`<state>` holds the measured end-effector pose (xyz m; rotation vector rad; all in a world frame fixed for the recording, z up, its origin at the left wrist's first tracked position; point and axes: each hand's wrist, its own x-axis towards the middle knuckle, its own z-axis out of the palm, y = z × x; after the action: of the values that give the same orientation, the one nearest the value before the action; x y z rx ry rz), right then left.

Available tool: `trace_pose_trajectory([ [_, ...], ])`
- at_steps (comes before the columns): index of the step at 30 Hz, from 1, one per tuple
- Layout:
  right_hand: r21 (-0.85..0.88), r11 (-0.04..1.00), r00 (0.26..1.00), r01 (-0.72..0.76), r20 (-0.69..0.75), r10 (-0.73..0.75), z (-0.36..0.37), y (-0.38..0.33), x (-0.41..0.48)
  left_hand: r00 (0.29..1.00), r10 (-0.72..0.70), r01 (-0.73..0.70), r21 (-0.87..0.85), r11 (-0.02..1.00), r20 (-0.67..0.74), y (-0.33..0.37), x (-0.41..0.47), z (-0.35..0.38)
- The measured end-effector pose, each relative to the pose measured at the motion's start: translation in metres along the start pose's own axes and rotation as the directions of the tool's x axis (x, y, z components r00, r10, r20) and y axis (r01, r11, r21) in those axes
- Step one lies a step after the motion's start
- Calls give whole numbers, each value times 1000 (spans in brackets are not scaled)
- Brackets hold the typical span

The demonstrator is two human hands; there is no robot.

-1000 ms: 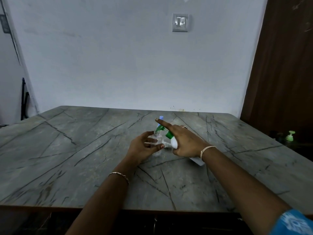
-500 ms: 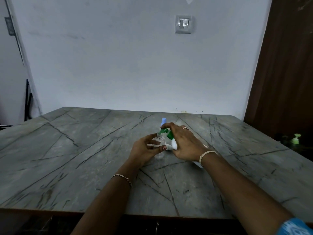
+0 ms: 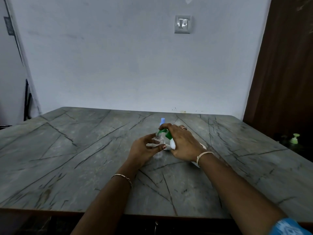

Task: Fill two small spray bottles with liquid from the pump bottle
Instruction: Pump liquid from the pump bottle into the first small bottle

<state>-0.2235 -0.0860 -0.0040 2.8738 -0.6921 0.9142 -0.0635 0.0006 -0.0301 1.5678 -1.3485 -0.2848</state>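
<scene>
At the middle of the grey stone table point(image 3: 84, 158), my left hand point(image 3: 144, 150) grips a small clear spray bottle point(image 3: 158, 143) with its cap off and its neck open. My right hand point(image 3: 183, 143) holds the white pump bottle point(image 3: 172, 145), tilted, and its fingers press down on the green pump head point(image 3: 163, 131). The green spout sits right over the small bottle's neck. A second small bottle with a light blue cap point(image 3: 163, 121) stands just behind, mostly hidden by my hands.
The table's front edge point(image 3: 118, 213) runs close to me. A white wall with a light switch point(image 3: 182, 24) stands behind the table. A brown door point(image 3: 284, 65) is at the right, with a green pump dispenser point(image 3: 295, 139) low beside it.
My right index finger, raised straight a second ago, has come down and now curls over the green pump head. My left hand kept its hold on the clear bottle.
</scene>
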Motion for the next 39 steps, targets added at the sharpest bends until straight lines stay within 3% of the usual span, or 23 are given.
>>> trace_pose_trajectory([
  [9, -78, 997, 1000, 13, 19, -11, -3, 5, -7, 1000, 2, -3, -38, 999, -28, 1, 0, 4],
  [18, -22, 1000, 1000, 1, -20, -2, 0, 2, -2, 1000, -6, 5, -104, 995, -9, -1, 3, 6],
  [26, -165, 986, 1000, 26, -5, -27, 1, 3, -4, 1000, 26, -27, -66, 997, -7, -1, 2, 6],
  [39, -106, 994, 999, -24, -32, 20, -1, -5, -3, 1000, 17, -18, -76, 997, -12, 0, 3, 6],
])
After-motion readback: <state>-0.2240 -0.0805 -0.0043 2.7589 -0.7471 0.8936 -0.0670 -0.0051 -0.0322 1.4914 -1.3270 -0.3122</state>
